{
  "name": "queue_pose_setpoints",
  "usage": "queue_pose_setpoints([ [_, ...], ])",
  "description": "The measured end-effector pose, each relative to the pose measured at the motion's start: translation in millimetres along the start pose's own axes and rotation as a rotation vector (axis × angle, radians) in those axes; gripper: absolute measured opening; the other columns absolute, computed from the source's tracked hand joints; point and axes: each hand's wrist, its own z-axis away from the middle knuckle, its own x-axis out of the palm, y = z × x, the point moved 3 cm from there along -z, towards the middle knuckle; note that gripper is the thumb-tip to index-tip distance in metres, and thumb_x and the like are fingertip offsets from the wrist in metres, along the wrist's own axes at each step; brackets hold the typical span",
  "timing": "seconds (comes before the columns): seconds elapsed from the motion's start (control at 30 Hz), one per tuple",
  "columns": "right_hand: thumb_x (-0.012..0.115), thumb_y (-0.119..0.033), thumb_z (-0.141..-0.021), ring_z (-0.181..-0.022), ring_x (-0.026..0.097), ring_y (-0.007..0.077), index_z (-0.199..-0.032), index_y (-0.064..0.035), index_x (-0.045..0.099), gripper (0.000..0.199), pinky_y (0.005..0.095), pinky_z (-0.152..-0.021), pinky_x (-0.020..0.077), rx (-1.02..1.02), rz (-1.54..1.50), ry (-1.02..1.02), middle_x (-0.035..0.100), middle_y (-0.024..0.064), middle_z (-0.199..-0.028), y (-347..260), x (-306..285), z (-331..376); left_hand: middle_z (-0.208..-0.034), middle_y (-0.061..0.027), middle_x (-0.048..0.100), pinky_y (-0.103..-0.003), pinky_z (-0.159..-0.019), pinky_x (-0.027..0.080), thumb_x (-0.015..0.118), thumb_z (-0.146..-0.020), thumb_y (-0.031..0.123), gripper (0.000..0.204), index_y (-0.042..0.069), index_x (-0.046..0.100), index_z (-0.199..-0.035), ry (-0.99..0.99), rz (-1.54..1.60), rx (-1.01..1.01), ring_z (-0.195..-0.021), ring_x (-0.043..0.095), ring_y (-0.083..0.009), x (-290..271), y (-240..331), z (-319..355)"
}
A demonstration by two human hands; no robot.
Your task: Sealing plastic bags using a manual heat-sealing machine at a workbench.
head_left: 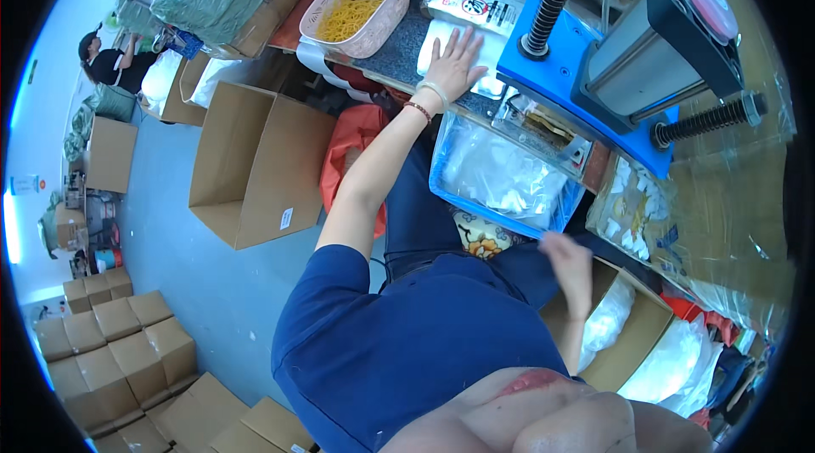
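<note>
My left hand lies with fingers spread on a white flat stack at the worktop's edge. Just beyond it sits a white packet with dark print. My right hand is smeared by motion beside the near right corner of a blue-rimmed basket. Whether that hand holds anything cannot be made out. Clear plastic bags fill the basket. To the right of my left hand stands a blue press with black springs and a metal cylinder.
A pale basket of yellow rubber bands stands left of the stack. An open carton and a red bag are at my left. Another carton with plastic bags sits at my right. Stacked boxes and a person are farther left.
</note>
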Motion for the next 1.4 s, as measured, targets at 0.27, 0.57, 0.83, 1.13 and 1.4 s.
queue_pose_setpoints([
  [0.27,0.057,-0.014,-0.095,-0.098,0.06,0.0392,-0.125,-0.0076,0.058,0.031,0.0439,-0.083,0.0486,-0.273,0.934,0.843,0.064,0.0186,-0.112,-21,-80,-98,-0.146,-0.0131,0.045,-0.046,-0.115,0.026,0.065,-0.089,0.018,0.047,0.008,0.053,-0.133,0.403,0.121,0.128,-0.14,0.037,-0.0278,-42,16,17],
  [0.57,0.056,-0.005,-0.09,-0.105,0.057,0.0387,-0.124,-0.0056,0.059,0.033,0.0442,-0.088,0.0467,-0.129,0.697,0.706,0.058,0.0197,-0.115,3,-83,-77,-0.133,-0.0134,0.056,-0.045,-0.106,0.039,0.07,-0.083,0.021,0.053,0.008,0.053,-0.132,-0.007,-0.011,0.176,-0.127,0.05,-0.03,-40,37,95],
  [0.83,0.054,0.003,-0.081,-0.106,0.051,0.0388,-0.124,-0.0106,0.061,0.046,0.0448,-0.093,0.0418,-0.133,1.003,0.559,0.057,0.0167,-0.121,-9,-79,-63,-0.097,-0.0074,0.07,-0.037,-0.076,0.053,0.067,-0.081,0.009,0.013,0.008,0.072,-0.093,0.207,0.214,0.167,-0.088,0.065,-0.0291,-59,29,81],
  [1.13,0.07,-0.008,-0.088,-0.09,0.059,0.0081,-0.11,-0.0044,0.069,0.023,0.0223,-0.08,0.0478,-0.266,-0.123,0.391,0.069,0.0039,-0.109,-109,-14,-15,-0.086,-0.001,0.071,-0.019,-0.071,0.048,0.078,-0.083,0.013,0.022,-0.001,0.074,-0.1,-0.142,0.978,-0.265,-0.077,0.059,-0.0042,-112,88,114],
  [1.4,0.073,-0.009,-0.084,-0.092,0.063,0.0156,-0.107,-0.0024,0.07,0.025,0.0266,-0.083,0.0488,-0.662,0.009,0.438,0.07,0.0077,-0.104,-154,-22,-33,-0.087,-0.002,0.072,-0.02,-0.071,0.048,0.076,-0.085,0.013,0.021,0.0,0.074,-0.1,-0.41,1.126,-0.278,-0.079,0.06,-0.0044,-113,128,117],
])
